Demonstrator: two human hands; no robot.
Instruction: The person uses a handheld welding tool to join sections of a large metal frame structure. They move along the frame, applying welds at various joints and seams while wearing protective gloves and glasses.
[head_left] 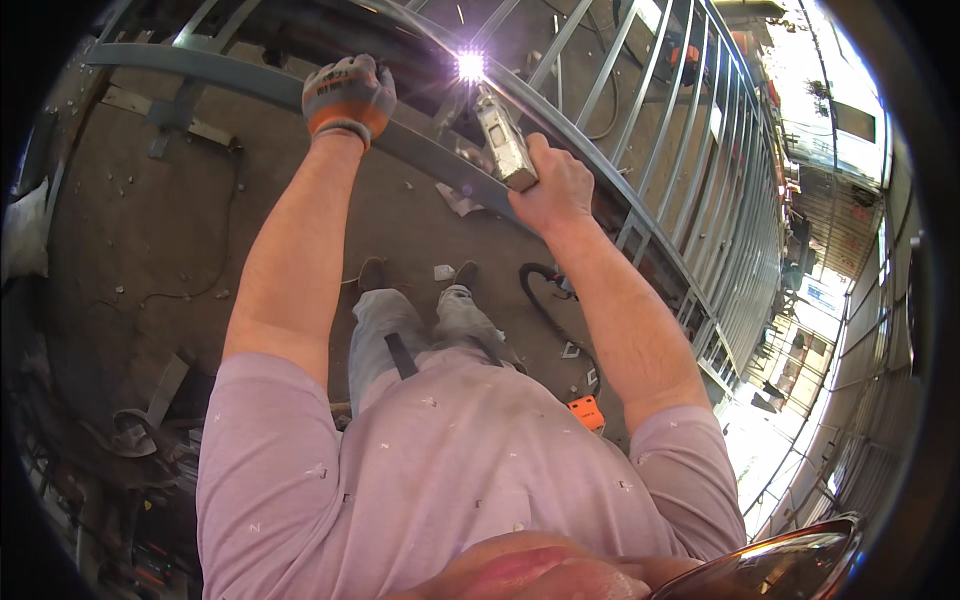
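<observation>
My left hand (348,100), in a grey and orange work glove, is closed over a long grey steel bar (225,68) that crosses in front of me. My bare right hand (558,188) grips a silvery handheld welding gun (505,148), pointed away from me. At its tip burns a bright white-violet arc (470,66), on the near edge of a metal railing frame (615,175) with many parallel bars. Glare hides the exact spot where tip and metal meet. A few sparks fly above it.
Below my right forearm a black hose (533,290) curves across the floor near an orange box (587,412). A thin cable (222,270) and scattered scraps lie on the floor at left. A whitish sack (25,235) stands at the far left. The railing extends to the right.
</observation>
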